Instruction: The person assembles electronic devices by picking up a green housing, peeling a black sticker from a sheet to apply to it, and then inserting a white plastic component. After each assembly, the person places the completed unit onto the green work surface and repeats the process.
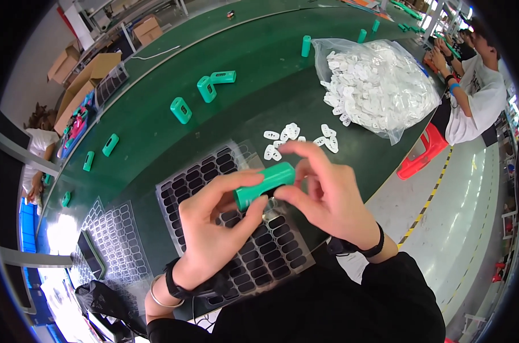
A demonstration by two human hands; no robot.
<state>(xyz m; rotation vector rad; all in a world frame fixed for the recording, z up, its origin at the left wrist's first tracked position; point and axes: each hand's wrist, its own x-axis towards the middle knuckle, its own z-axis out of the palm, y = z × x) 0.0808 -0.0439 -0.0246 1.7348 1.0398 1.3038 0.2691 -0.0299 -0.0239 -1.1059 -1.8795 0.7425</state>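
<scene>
Above the sheet, my left hand [216, 220] grips a green plastic casing [266, 182] with thumb and fingers, holding it tilted. At the casing's lower side, the thumb of my right hand [328, 197] presses near a small black oval piece [269, 192]; its index finger arches over the casing's right end. The other right fingers are partly hidden. Under both hands lies a clear sheet with rows of black rounded stickers [285, 237]. Just beyond my right fingertips, several small white oval plates [291, 131] lie loose on the green tabletop [259, 86].
A large clear bag of white plates [379, 86] lies at the far right. More green casings [181, 110] stand and lie across the table. A mostly bare clear sheet [113, 240] is on the left. A red stool [422, 153] and a seated person [473, 97] are at right.
</scene>
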